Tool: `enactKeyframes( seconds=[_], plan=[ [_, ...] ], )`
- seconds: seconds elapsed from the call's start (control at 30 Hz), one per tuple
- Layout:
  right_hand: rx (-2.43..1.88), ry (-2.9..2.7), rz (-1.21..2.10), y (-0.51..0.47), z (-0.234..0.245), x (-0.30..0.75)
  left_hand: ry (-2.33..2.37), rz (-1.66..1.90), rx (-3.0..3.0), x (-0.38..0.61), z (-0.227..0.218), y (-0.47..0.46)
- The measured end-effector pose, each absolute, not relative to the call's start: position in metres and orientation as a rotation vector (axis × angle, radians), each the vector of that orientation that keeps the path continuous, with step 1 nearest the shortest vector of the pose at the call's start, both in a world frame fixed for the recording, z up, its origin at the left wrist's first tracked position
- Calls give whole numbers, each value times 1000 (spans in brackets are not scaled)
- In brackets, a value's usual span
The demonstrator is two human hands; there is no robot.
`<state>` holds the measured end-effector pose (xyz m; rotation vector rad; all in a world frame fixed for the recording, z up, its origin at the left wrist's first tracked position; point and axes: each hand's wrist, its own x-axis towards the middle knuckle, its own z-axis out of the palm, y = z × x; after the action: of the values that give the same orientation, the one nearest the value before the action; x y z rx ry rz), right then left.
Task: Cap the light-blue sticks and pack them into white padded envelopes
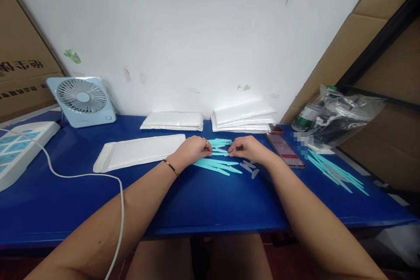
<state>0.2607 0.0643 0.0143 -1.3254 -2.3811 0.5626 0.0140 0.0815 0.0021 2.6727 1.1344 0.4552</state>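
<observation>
My left hand (196,148) is closed in a pinch on the left end of a teal eyebrow razor (219,154). At its other end, the fingertips of my right hand (244,148) are pinched together; what they hold there is too small to make out clearly. Just beyond the fingers lie more teal razors (220,141) on the blue table. A fanned group of razors (223,166) rests nearer to me, below both hands. Several small clear blade caps (248,166) are scattered under my right hand.
A white padded mailer (141,153) lies left, with mailer stacks (173,120) (243,116) by the wall. A phone (285,151), more teal razors (337,170), a bottle (306,116) and a plastic bag (348,113) stand right. A fan (82,100) and white cable (82,176) are left.
</observation>
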Motion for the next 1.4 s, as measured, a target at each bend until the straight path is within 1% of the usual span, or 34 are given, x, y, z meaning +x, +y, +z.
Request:
enactKeyframes(
  seconds=[0.13, 0.2, 0.3, 0.4, 0.5, 0.73, 0.97, 1.23, 1.33, 1.4],
  plan=[
    [-1412, -2344, 663, 51, 34, 276, 1060, 508, 2603, 11, 11, 73],
    [-1465, -2445, 738, 43, 43, 280, 984, 444, 2563, 10, 12, 70],
    [-1560, -2576, 725, 38, 47, 277, 935, 367, 2532, 11, 10, 69],
    [-1566, -2630, 693, 41, 42, 272, 964, 371, 2540, 12, 7, 71],
    [-1471, -2651, 685, 47, 35, 271, 971, 388, 2546, 11, 7, 73],
    [-1435, -2537, 679, 49, 28, 265, 985, 389, 2540, 10, 11, 70],
    [-1401, -2427, 530, 53, 19, 253, 1078, 411, 2554, 12, 8, 68],
    [-1309, -2352, 464, 62, 5, 244, 1159, 393, 2690, 18, 2, 77],
    [-1311, -2316, 483, 63, 7, 246, 1179, 423, 2701, 18, 2, 78],
    [-1395, -2254, 429, 62, 13, 254, 1198, 477, 2660, 16, 5, 76]
  ],
)
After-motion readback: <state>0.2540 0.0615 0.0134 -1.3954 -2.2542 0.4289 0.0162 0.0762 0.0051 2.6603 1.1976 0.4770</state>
